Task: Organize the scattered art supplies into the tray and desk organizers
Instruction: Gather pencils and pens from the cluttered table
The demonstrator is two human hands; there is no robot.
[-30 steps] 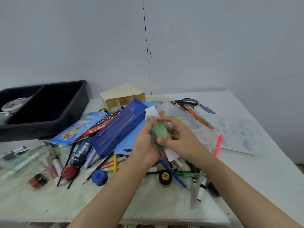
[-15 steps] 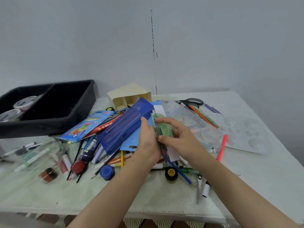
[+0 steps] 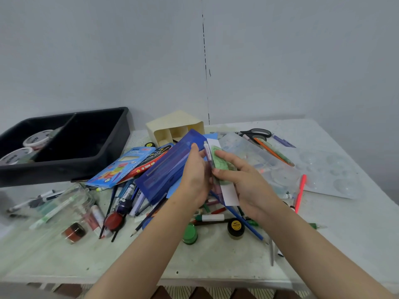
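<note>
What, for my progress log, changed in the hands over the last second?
The left hand and right hand turned the green packet partly on edge; a pen now shows beside it. Both still hold it; black tray and clutter unchanged.

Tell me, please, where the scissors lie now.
In the head view, the scissors lie at the far side of the table, right of the cream organizer, beside the orange pencil.
</note>
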